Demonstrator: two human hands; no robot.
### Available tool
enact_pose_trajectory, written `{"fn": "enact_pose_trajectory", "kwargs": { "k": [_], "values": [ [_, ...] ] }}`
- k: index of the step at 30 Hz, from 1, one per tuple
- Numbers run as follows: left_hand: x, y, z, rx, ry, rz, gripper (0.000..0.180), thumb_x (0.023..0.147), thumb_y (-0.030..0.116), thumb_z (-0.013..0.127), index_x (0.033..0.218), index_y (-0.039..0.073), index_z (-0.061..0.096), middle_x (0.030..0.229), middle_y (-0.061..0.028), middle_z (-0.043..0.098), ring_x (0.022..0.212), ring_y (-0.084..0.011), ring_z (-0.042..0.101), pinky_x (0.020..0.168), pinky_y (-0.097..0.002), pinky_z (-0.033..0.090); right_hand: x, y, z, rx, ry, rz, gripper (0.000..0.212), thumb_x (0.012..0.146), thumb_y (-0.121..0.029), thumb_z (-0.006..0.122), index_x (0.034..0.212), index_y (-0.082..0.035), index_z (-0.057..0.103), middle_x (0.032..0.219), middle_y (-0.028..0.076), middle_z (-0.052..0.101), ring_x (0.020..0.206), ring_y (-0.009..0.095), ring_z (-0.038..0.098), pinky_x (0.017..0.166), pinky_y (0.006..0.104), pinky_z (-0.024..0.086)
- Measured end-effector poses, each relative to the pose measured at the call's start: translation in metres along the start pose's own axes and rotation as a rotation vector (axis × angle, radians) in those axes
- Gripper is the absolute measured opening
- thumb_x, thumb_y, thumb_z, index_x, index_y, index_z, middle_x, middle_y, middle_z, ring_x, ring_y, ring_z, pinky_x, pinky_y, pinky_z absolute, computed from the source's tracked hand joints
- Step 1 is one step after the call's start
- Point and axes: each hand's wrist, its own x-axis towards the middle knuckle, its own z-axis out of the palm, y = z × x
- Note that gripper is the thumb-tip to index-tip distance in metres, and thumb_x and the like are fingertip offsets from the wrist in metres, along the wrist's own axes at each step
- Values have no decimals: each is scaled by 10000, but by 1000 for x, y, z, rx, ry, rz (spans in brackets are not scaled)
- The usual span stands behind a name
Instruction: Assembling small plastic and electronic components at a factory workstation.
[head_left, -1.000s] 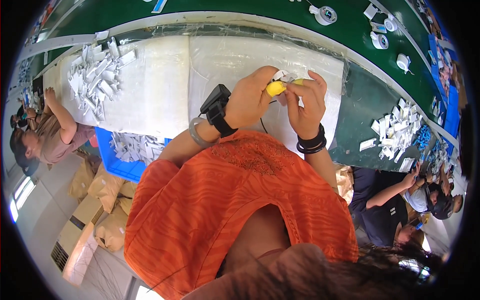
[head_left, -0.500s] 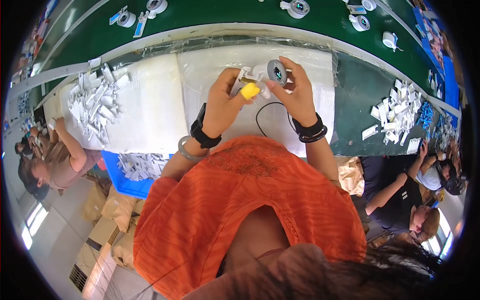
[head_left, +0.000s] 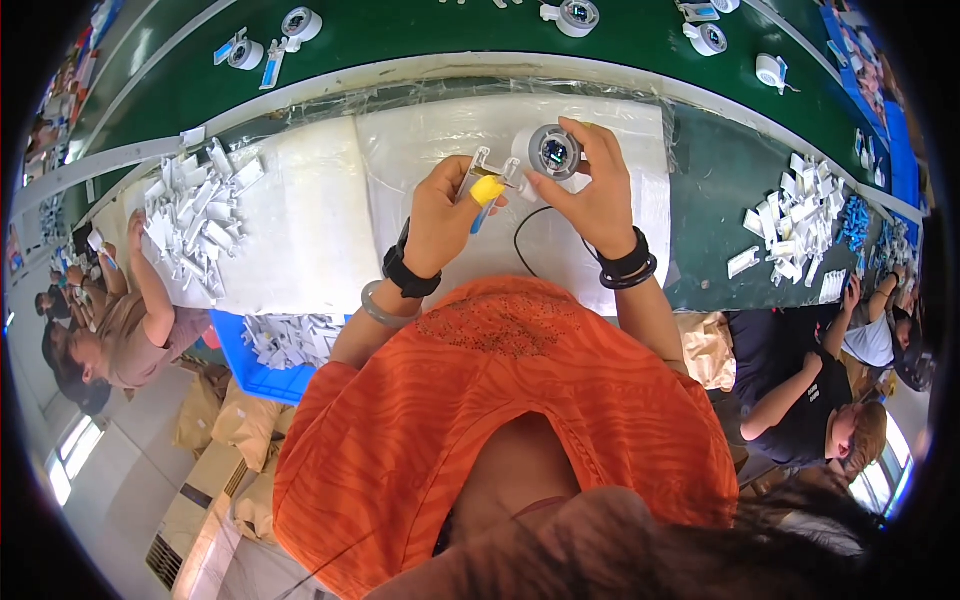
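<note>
Above the white-covered work surface [head_left: 440,130], my left hand [head_left: 437,228] pinches a white plastic bracket [head_left: 482,158]. A yellow cover [head_left: 487,190] is on its thumb, and a blue strip [head_left: 482,218] shows below it. My right hand [head_left: 598,205] grips a round white unit [head_left: 556,152] with a grey rim and a dark glassy face turned up toward me. Bracket and unit meet near the right thumb; whether they are joined, I cannot tell. A thin black cord [head_left: 517,240] loops on the surface between my wrists.
Loose white plastic parts lie in a pile at left [head_left: 205,215] and another at right [head_left: 795,220], beside small blue parts [head_left: 853,222]. A blue bin [head_left: 265,378] stands below left. Round units [head_left: 577,17] sit on the green belt [head_left: 400,40]. Co-workers sit at both sides.
The round unit has turned so its face points more toward me. The bracket has tilted, showing its blue strip. Units on the belt have shifted slightly left; the left co-worker now lifts a part.
</note>
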Motion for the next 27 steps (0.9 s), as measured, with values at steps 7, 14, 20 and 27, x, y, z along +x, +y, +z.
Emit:
{"fn": "enact_pose_trajectory", "kwargs": {
  "k": [7, 14, 20, 27],
  "values": [
    [0, 4, -3, -9, -31, -31, 212, 931, 87, 627, 1109, -13, 573, 960, -70, 685, 854, -122, 677, 686, -233, 543, -1, -1, 0, -62, -50, 0, 661, 706, -129, 835, 1299, -74, 549, 1219, 121, 534, 1038, 227, 616, 825, 320, 563],
    [4, -3, -11, -26, -79, -30, 243, 948, 131, 620, 1135, -12, 560, 1005, -86, 677, 903, -147, 679, 718, -260, 557, 0, -1, 4, -69, -4, -43, 630, 691, -195, 836, 1242, -60, 564, 1128, 159, 563, 969, 308, 619, 802, 354, 534],
    [3, -2, -13, -1, -122, -8, 235, 955, 159, 620, 1124, 6, 566, 974, -77, 695, 834, -108, 629, 680, -231, 479, 0, -4, 3, -90, -3, -58, 633, 688, -191, 837, 1244, -60, 564, 1128, 158, 564, 965, 312, 621, 799, 356, 537],
    [9, -4, -21, -70, -150, -75, 201, 952, 135, 614, 1110, 17, 575, 934, -63, 713, 745, -58, 588, 607, -200, 423, 1, -5, 2, -112, -11, -77, 632, 687, -181, 837, 1247, -57, 569, 1133, 155, 567, 953, 309, 629, 789, 350, 541]
  ]
}}
